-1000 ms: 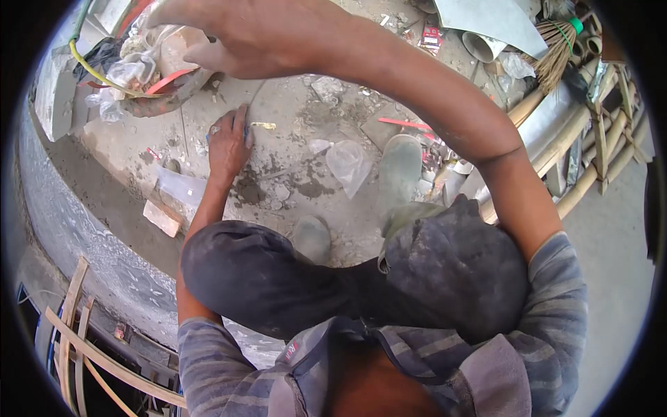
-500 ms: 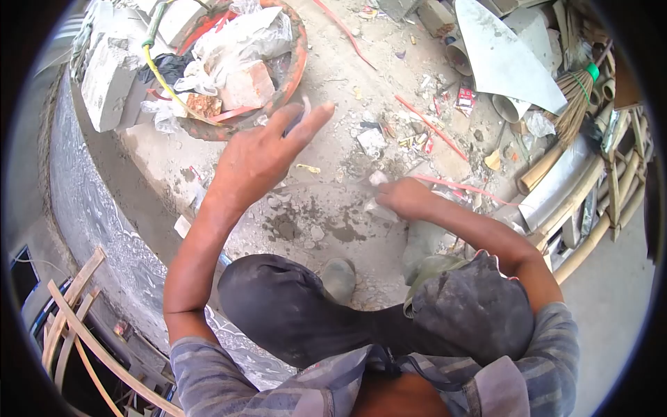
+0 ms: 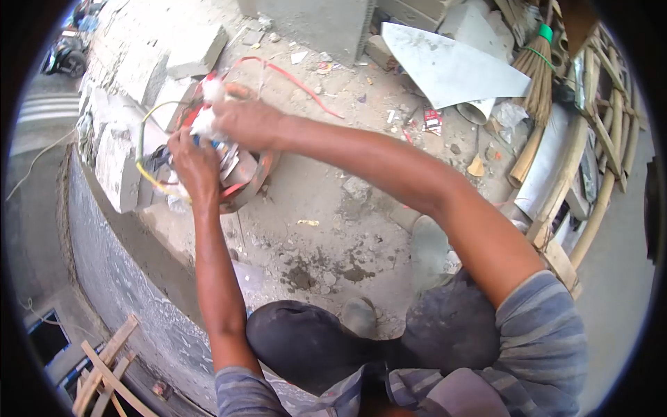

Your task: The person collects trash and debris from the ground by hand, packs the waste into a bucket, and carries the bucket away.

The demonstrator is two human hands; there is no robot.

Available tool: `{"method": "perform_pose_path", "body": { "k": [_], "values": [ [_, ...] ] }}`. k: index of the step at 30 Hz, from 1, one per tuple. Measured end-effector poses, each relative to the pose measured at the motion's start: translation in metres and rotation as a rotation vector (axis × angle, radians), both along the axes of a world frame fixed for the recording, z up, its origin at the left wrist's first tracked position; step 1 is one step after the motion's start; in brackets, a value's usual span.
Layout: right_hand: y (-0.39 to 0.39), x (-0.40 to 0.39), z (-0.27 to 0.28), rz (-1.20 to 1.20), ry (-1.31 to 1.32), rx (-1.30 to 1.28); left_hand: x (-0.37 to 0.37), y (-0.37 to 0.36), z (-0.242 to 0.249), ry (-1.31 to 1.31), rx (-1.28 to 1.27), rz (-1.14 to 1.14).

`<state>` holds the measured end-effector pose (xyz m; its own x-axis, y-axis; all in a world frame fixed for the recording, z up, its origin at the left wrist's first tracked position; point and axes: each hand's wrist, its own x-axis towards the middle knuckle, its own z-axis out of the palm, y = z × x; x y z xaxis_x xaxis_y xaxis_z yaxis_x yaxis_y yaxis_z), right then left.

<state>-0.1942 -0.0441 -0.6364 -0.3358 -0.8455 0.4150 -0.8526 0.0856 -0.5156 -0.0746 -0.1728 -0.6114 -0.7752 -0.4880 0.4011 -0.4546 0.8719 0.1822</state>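
Note:
White crumpled plastic point(image 3: 204, 124) bunches up over a reddish round tub point(image 3: 262, 172) full of rubbish. My right hand point(image 3: 248, 125) is closed around that plastic, its arm stretched far across to the left. Beside it, my left hand point(image 3: 196, 165) reaches over the tub with curled fingers at the near side of the plastic; what they pinch is hidden. A yellow cord point(image 3: 141, 142) loops along the tub's left side. Red strip point(image 3: 234, 188) shows at the tub's near edge.
Concrete blocks point(image 3: 114, 163) stand left of the tub. A long red strip point(image 3: 302, 85) lies on the dusty ground behind it. At the right are a white sheet piece point(image 3: 445, 69), a stick broom point(image 3: 537, 83) and bamboo poles point(image 3: 559, 198).
My right hand has left the ground near my boot and swung left to the tub. My left hand has moved to the tub's contents. The view has shifted, with the tub lower in it.

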Motion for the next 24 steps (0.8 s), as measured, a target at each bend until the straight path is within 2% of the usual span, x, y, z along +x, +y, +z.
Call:
{"method": "perform_pose_path", "body": {
  "k": [1,2,4,6,7,8,9,10,11,12,14,16,18,21,22,23,24],
  "values": [
    [-0.002,0.013,-0.003,0.0,0.063,0.195,0.007,-0.017,-0.007,-0.008,-0.027,-0.026],
    [-0.02,0.023,-0.035,-0.05,0.188,0.231,0.011,-0.021,-0.014,-0.02,-0.045,-0.063],
    [-0.01,0.028,-0.042,-0.072,0.255,0.072,0.011,0.013,0.012,0.137,-0.269,-0.256],
    [-0.003,0.011,-0.024,0.074,0.145,0.252,0.005,0.036,0.014,0.029,0.024,-0.477],
    [0.021,0.002,0.002,0.146,0.091,0.388,0.006,0.021,-0.005,-0.099,0.112,-0.536],
    [0.031,-0.01,-0.003,0.144,0.175,0.258,0.004,0.021,-0.016,-0.188,0.486,-0.392],
    [0.068,-0.017,0.025,0.122,0.016,0.474,0.006,0.01,-0.025,-0.283,0.366,-0.398],
    [0.1,-0.022,0.017,0.079,-0.144,0.219,0.008,0.002,-0.031,-0.366,0.243,-0.405],
    [0.128,-0.029,0.004,0.051,-0.225,0.099,0.01,0.001,-0.033,-0.401,0.214,-0.364],
    [0.165,-0.027,0.004,-0.009,-0.395,0.166,0.01,0.001,-0.032,-0.43,0.179,-0.323],
    [0.235,-0.016,-0.033,-0.102,-0.462,0.424,0.004,0.005,-0.03,-0.436,0.101,-0.259],
    [0.287,0.005,-0.061,-0.173,-0.464,1.02,0.002,0.013,-0.029,-0.412,0.014,-0.206],
    [0.341,0.042,-0.093,-0.349,-0.424,1.158,-0.006,0.005,-0.032,-0.507,-0.019,-0.176],
    [0.404,0.085,-0.097,-0.421,-0.146,1.154,-0.016,0.007,-0.026,-0.661,-0.016,-0.181],
    [0.416,0.089,-0.096,-0.452,-0.184,1.183,-0.018,0.009,-0.023,-0.709,-0.008,-0.191],
    [0.429,0.092,-0.096,-0.487,-0.223,1.212,-0.019,0.004,-0.028,-0.618,0.115,-0.238],
    [0.442,0.096,-0.095,-0.525,-0.266,1.241,-0.022,0.013,-0.022,-0.657,0.162,-0.226]
  ]
}}
